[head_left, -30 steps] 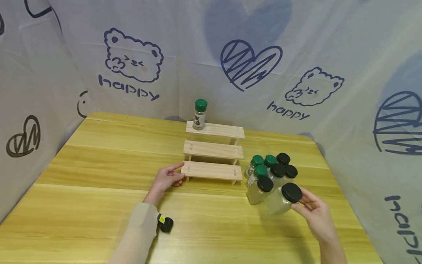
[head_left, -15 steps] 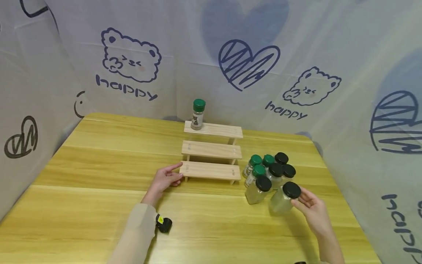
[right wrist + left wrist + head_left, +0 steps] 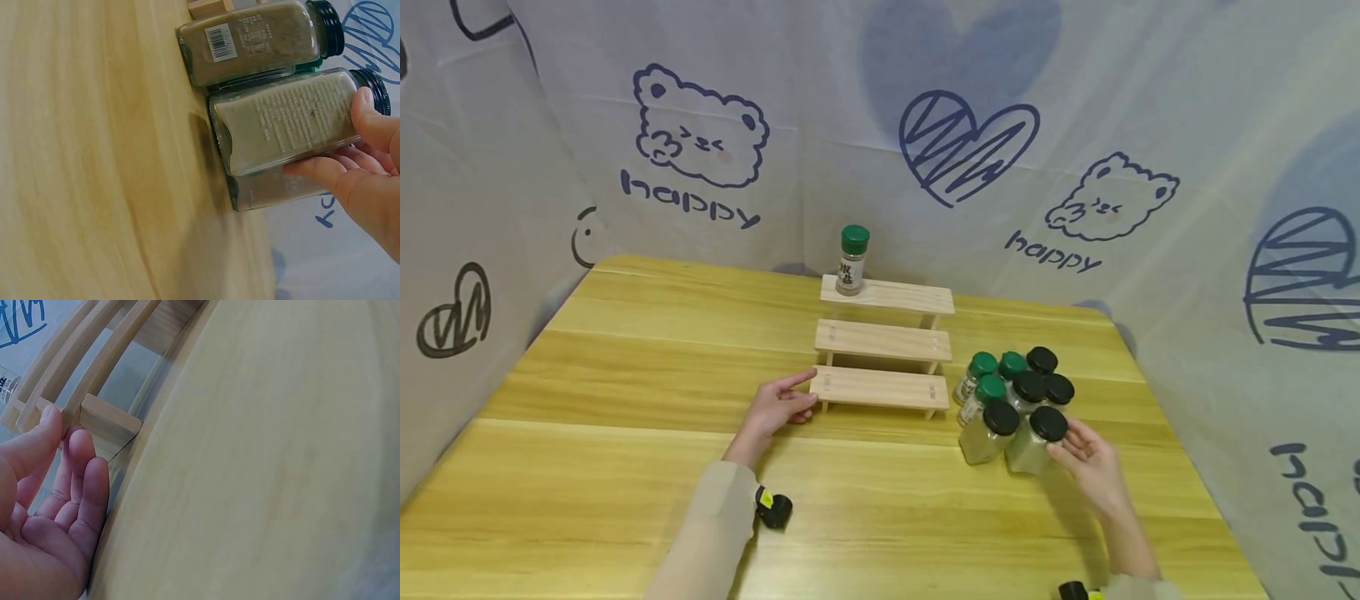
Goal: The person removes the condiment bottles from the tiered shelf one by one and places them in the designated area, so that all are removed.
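My left hand [image 3: 781, 406] pinches the left end of the lowest board of a three-step wooden rack [image 3: 880, 387]. In the left wrist view the thumb lies above the board [image 3: 119, 347] and the fingertips [image 3: 81, 440] below it. My right hand [image 3: 1092, 467] holds a square glass spice jar [image 3: 1028, 450] with a black lid, thumb just under the lid and fingers behind. This jar stands close beside another black-lidded jar [image 3: 981, 442] filled with brownish powder. On the rack's top board, at its left end, stands a green-capped shaker [image 3: 852, 262].
Behind the held jar several more containers crowd together, some green-capped shakers [image 3: 973, 379] and some black-lidded jars [image 3: 1042, 360]. They stand just right of the rack on the wooden table [image 3: 625, 467]. A printed cloth [image 3: 835, 150] hangs around the table's back and sides.
The right hand has brought the jar from a tilted position in front of the group, upright and leftward against the neighbouring jar. The left hand keeps its hold on the rack.
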Demonstrator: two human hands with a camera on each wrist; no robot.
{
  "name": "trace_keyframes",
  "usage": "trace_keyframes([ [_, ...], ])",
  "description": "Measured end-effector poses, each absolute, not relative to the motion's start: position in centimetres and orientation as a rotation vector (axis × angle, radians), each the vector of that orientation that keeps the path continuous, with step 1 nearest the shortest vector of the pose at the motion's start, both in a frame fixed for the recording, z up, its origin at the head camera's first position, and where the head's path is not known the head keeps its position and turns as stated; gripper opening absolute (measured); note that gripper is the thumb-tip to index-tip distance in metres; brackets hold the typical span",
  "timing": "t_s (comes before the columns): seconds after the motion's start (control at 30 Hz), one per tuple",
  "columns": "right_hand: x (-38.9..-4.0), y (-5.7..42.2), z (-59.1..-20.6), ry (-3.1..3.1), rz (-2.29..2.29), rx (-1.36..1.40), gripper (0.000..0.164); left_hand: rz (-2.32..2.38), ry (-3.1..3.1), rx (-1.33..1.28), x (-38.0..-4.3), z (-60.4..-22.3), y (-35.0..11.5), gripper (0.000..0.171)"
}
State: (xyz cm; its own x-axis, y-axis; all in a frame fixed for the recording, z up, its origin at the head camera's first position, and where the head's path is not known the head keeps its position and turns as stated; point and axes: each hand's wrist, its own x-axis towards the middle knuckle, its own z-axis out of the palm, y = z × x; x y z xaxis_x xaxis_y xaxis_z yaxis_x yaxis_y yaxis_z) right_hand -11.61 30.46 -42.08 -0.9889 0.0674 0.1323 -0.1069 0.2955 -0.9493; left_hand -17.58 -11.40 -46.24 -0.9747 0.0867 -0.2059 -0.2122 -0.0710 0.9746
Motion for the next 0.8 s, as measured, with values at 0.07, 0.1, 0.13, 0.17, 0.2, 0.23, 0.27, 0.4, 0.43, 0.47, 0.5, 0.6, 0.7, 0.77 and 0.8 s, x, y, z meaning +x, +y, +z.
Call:
trace_keyframes([
  [0.07,-11.7,30.2,-42.0,-2.444,1.75,0.015,0.05,2.138,1.988,-0.161,-17.6,-46.1,-11.3,0.046],
  [0.1,-11.7,30.1,-42.0,-2.44,1.764,0.003,0.05,2.133,1.985,-0.169,-17.6,-46.0,-11.3,0.047],
  [0.13,-11.7,29.9,-42.0,-2.433,1.775,-0.002,0.05,2.131,1.982,-0.171,-17.6,-45.9,-11.3,0.047],
  [0.17,-11.7,29.8,-42.0,-2.418,1.794,-0.002,0.05,2.131,1.98,-0.17,-17.6,-45.9,-11.4,0.047],
  [0.2,-11.7,29.7,-42.0,-2.399,1.81,0.003,0.05,2.131,1.978,-0.171,-17.6,-45.8,-11.4,0.047],
  [0.23,-11.7,29.6,-42.1,-2.368,1.844,0.009,0.05,2.131,1.977,-0.172,-17.6,-45.9,-11.4,0.047],
  [0.27,-11.7,29.5,-42.2,-2.334,1.876,0.018,0.05,2.129,1.978,-0.173,-17.6,-45.9,-11.4,0.047],
  [0.4,-11.7,29.5,-42.8,-2.224,1.96,0.087,0.048,2.12,1.988,-0.171,-17.6,-46.1,-11.4,0.046],
  [0.43,-11.8,29.5,-43.0,-2.196,1.979,0.103,0.047,2.118,1.991,-0.17,-17.6,-46.1,-11.4,0.046],
  [0.47,-11.8,29.5,-43.2,-2.171,1.99,0.123,0.045,2.116,1.993,-0.169,-17.7,-46.2,-11.4,0.046],
  [0.5,-11.9,29.6,-43.5,-2.129,2.021,0.158,0.044,2.118,1.995,-0.168,-17.7,-46.2,-11.4,0.046],
  [0.6,-12.0,29.4,-43.7,-2.065,2.061,0.205,0.041,2.122,1.997,-0.17,-17.7,-46.2,-11.4,0.045],
  [0.7,-12.0,29.1,-43.7,-2.029,2.108,0.218,0.043,2.124,1.996,-0.17,-17.7,-46.1,-11.4,0.046],
  [0.77,-12.0,28.9,-43.6,-2.048,2.096,0.186,0.044,2.124,1.995,-0.169,-17.7,-46.1,-11.3,0.046],
  [0.8,-12.0,28.9,-43.6,-2.055,2.095,0.175,0.044,2.122,1.995,-0.167,-17.6,-46.1,-11.3,0.046],
])
